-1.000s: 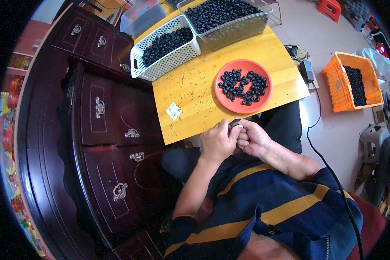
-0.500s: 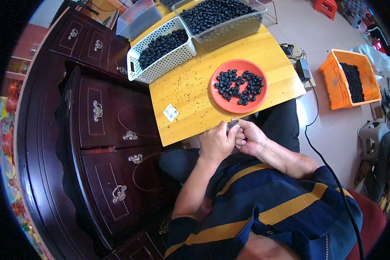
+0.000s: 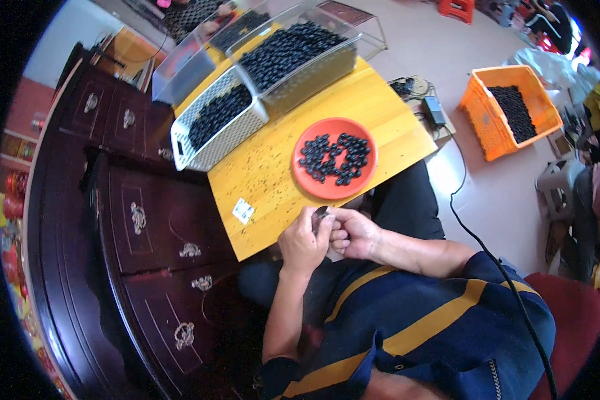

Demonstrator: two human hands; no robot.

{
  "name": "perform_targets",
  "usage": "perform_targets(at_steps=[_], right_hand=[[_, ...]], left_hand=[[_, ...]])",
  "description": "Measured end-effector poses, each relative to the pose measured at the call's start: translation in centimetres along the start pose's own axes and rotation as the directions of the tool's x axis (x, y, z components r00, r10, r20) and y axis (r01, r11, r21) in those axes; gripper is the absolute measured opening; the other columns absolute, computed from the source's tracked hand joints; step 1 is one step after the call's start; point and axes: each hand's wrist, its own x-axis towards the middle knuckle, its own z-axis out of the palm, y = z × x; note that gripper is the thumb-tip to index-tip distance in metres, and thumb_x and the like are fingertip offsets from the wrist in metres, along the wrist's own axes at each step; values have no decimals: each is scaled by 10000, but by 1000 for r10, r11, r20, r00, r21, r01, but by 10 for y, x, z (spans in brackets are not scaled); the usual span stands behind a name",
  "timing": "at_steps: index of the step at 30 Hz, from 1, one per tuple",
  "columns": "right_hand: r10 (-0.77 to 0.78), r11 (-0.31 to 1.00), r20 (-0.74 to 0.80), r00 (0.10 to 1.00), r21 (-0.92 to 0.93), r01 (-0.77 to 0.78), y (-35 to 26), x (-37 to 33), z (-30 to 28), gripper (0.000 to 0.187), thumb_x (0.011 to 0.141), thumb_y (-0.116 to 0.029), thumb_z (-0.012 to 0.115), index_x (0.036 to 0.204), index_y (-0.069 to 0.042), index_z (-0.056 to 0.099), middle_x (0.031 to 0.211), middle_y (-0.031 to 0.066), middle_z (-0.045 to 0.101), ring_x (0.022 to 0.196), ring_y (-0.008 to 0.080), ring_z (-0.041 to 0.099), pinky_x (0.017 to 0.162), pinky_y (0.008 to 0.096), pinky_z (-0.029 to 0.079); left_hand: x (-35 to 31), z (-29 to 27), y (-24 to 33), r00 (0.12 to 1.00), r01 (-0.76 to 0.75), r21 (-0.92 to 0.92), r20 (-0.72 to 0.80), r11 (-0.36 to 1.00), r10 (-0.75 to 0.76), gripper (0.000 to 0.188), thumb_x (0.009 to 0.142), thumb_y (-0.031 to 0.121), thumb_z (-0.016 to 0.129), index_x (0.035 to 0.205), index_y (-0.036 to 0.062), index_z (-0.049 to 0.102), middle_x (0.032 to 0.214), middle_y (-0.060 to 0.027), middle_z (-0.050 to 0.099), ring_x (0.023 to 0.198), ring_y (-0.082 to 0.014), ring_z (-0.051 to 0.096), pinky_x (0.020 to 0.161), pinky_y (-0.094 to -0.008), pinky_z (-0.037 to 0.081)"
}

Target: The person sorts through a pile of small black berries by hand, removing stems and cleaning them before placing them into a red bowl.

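Your left hand [image 3: 301, 241] and right hand [image 3: 357, 235] pinch a small dark piece [image 3: 321, 211] near the wooden counter [image 3: 401, 135]; a slack grip could drop it

You are finding no words, numbers, brands or signs that can be read here. On the yellow, straight-edged wooden table [image 3: 400, 127], a small, squarish white slip [image 3: 243, 211] is lying face-up near the left edge, toward the near left corner. It is carrying dark marks, but they are appearing too small and blurred for you to tell letters from a pattern. Beyond the left edge of the dark reddish-brown, glossy wooden cabinet [image 3: 53, 233], a multicoloured strip of red and yellow shapes [image 3: 12, 207] is running down the picture's rim, and it too is showing you nothing legible.
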Motion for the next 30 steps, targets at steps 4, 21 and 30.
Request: perform_targets(at_steps=[4,21,30], right_hand=[[-29,999,41,999,-35,30,-5,2,-4,243,1053,-295,483,842,-177,514,639,-109,399,477,28,320,405,200,236],[-158,970,-42,987,-193,147,2,9,-12,270,1013,-319,552,765,-214,542,575,-111,315,445,34,217,396,219,163],[-189,968,-72,979,-178,174,-1,16,-18,254,1017,-316,550,791,-202,559,595,-111,342,462,26,238,401,210,170]], left_hand=[[4,2,3,999,-30,50,38,998,28,270,927,310,669,936,47,611,755,-187,665,700,-397,665,609,-481,506],[5,10,7,995,-64,101,77,993,57,340,940,331,630,817,26,545,713,-210,619,685,-445,622,596,-520,452],[7,15,0,992,-72,125,114,990,58,384,950,367,605,798,21,537,698,-221,609,684,-459,618,592,-524,449]])
